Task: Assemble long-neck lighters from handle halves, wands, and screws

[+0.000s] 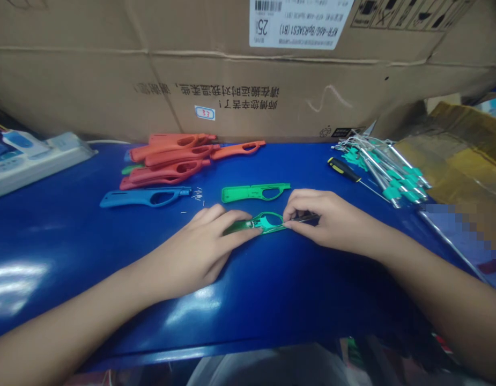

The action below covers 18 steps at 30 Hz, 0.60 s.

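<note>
My left hand [215, 241] grips a green lighter casing half [272, 216] lying on the blue table, its thumb and fingers along the casing's sides. A turquoise trigger [265, 222] shows inside the casing, beside the oval finger opening. At the casing's narrow end, my right hand [318, 214] pinches a thin metal tube [308, 217], whose far end passes under the palm. Just beyond my hands lies a second green casing half [248, 193], its hollow side up. The left part of the held casing is hidden by my left fingers.
Red lighter casings [167, 161] are piled at the back left, by a blue casing [145, 197] and small screws [197, 194]. A screwdriver [344, 170] and metal tubes with turquoise triggers [392, 171] lie right. A cardboard box [191, 69] stands behind; a power strip [42, 161] lies left.
</note>
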{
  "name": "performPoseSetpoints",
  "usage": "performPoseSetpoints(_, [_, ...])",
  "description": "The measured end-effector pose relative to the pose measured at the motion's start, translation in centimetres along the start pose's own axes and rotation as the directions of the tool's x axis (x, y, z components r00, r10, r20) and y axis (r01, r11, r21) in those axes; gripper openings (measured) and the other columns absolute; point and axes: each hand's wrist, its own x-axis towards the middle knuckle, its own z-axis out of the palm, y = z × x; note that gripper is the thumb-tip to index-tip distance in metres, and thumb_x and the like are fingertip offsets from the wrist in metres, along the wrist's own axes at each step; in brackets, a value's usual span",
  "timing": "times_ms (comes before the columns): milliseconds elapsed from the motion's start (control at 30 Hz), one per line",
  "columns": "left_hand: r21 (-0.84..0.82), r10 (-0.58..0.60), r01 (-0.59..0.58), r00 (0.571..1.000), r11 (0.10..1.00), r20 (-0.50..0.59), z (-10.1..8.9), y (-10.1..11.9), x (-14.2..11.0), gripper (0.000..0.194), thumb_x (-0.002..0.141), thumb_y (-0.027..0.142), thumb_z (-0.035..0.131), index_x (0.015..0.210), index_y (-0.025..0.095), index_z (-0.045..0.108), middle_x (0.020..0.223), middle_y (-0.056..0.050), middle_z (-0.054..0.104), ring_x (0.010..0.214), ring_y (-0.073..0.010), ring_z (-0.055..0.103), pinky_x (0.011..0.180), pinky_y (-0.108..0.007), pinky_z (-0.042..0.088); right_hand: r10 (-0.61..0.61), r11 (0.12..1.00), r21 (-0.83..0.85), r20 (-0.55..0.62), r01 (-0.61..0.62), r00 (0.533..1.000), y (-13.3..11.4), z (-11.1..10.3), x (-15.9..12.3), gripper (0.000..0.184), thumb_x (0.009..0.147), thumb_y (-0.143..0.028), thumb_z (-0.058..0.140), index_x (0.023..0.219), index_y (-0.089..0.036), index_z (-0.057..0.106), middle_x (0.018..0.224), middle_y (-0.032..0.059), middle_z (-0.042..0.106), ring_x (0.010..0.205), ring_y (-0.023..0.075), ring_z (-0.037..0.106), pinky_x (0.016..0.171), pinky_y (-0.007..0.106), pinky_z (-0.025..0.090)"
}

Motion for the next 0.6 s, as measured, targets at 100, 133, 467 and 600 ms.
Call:
performPoseSetpoints(100, [-0.004, -0.006, 0.006, 1.000, 1.000, 0.008, 0.0, 0.0, 0.0, 0.051, 0.102, 0.014, 0.040, 0.149, 0.031, 0.051, 0.144, -0.010, 0.055, 0.108, -0.0282, 0.050, 0.092, -0.047, 0.049, 0.032, 0.999, 0.017, -0.024, -0.031, 0.999, -0.2, 0.3, 0.1, 0.003, 0.090, -0.018, 0.067, 0.089, -0.020, 0.069, 0.088, 0.0020, 0.066, 0.077, 0.0147, 0.061, 0.070, 0.028, 0.048])
performPoseSetpoints(133, [-0.005, -0.007, 0.007, 1.000, 1.000, 0.010, 0.0, 0.1, 0.0, 0.052, 0.101, 0.013, 0.041, 0.150, 0.031, 0.051, 0.144, -0.010, 0.055, 0.108, -0.0283, 0.050, 0.092, -0.048, 0.049, 0.033, 0.999, 0.027, -0.036, -0.032, 0.999, -0.2, 0.4, 0.1, 0.002, 0.090, -0.020, 0.068, 0.092, -0.020, 0.069, 0.091, 0.0025, 0.066, 0.079, 0.0151, 0.061, 0.071, 0.029, 0.049])
performPoseSetpoints(467, [-0.038, -0.013, 0.012, 1.000, 0.999, -0.020, 0.7, 0.3, 0.1, 0.064, 0.091, 0.005, 0.047, 0.151, 0.029, 0.050, 0.147, -0.011, 0.052, 0.125, -0.0324, 0.047, 0.102, -0.053, 0.045, 0.061, 0.986, -0.142, -0.170, -0.086, 0.984, 1.9, 1.4, 0.6, 0.035, 0.097, -0.013, 0.048, 0.120, -0.025, 0.073, 0.131, 0.0122, 0.058, 0.125, 0.0299, 0.052, 0.109, 0.054, 0.042])
performPoseSetpoints(600, [-0.066, -0.027, 0.026, 0.999, 0.997, -0.024, 0.6, 0.2, 0.2, 0.059, 0.096, 0.008, 0.046, 0.150, 0.031, 0.051, 0.148, -0.011, 0.052, 0.124, -0.0314, 0.050, 0.102, -0.052, 0.047, 0.105, 0.982, -0.134, -0.178, -0.130, 0.978, 2.1, 1.5, 0.7, 0.023, 0.092, -0.016, 0.058, 0.108, -0.024, 0.072, 0.126, 0.0114, 0.058, 0.119, 0.0302, 0.054, 0.106, 0.056, 0.044])
